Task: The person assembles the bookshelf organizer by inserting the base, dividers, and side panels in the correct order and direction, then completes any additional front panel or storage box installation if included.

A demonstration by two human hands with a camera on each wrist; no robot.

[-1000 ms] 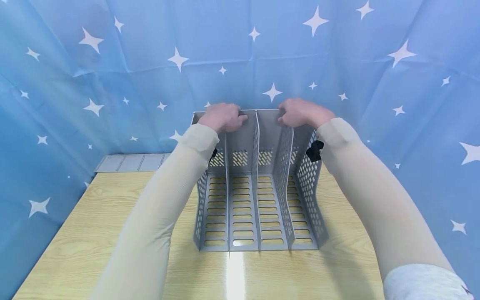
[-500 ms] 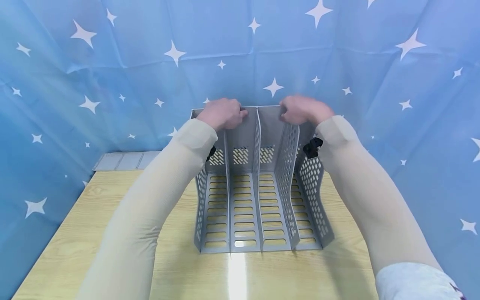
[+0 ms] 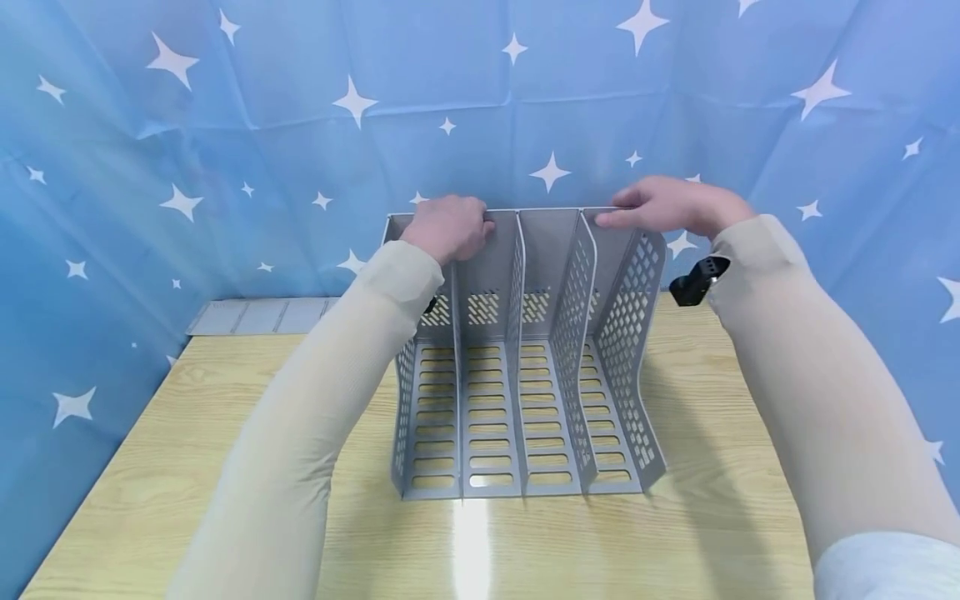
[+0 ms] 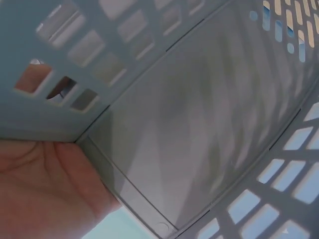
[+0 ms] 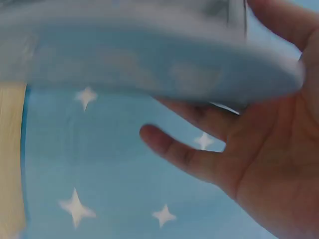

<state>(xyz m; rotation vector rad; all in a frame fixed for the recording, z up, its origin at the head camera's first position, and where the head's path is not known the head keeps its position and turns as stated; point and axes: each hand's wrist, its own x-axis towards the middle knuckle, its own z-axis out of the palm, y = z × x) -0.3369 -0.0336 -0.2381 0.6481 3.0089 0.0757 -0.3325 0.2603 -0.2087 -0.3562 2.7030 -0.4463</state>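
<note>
A grey plastic file rack (image 3: pixel 487 267) with several upright slots stands on the table, its open front towards me. My left hand (image 3: pixel 450 229) grips the top edge of its back panel near the left end, fingers curled over. In the left wrist view the palm (image 4: pixel 45 194) lies against the rack's edge, its fingers hidden. My right hand (image 3: pixel 667 204) is at the top right corner of the back panel, thumb in front. From the right wrist view, the fingers (image 5: pixel 189 157) stretch out loosely spread beside the blurred right side panel (image 5: pixel 124 64).
A flat grey panel (image 3: pixel 255 317) lies at the table's back left, partly behind my left sleeve. The wooden table (image 3: pixel 187 467) ends at a blue curtain (image 3: pixel 262 100) with white stars, close behind the rack. A black wrist device (image 3: pixel 699 281) hangs under my right wrist.
My right hand has slid right along the rack's top edge, from beside a divider to the right corner, and its fingers have straightened. My left hand keeps its hold.
</note>
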